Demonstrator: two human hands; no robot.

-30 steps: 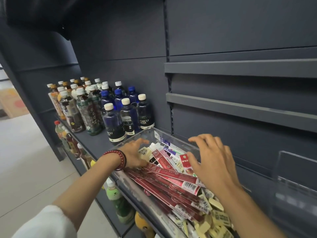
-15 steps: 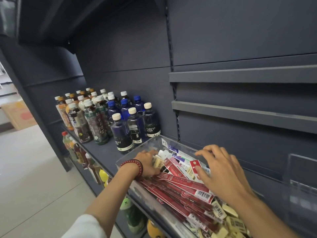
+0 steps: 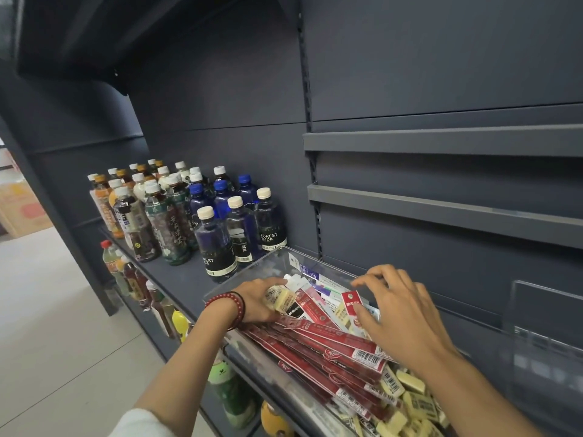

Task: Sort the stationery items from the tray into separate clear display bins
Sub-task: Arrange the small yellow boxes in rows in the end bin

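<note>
From the head view we see the clear tray [image 3: 249, 272] on the dark shelf [image 3: 176, 272], heaped with red pen packs [image 3: 331, 351] and pale erasers [image 3: 410, 384]; our left hand [image 3: 260, 302] grasps an eraser [image 3: 281, 299] at the tray's far end; our right hand [image 3: 402, 313] hovers alongside, fingers spread and loose; bottles [image 3: 217, 238] stand beyond.

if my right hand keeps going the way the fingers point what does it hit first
Most likely the white and purple packs just ahead of the right hand, at the far end of the clear tray; its far wall comes next. How high the hand hovers over them is unclear.
</note>
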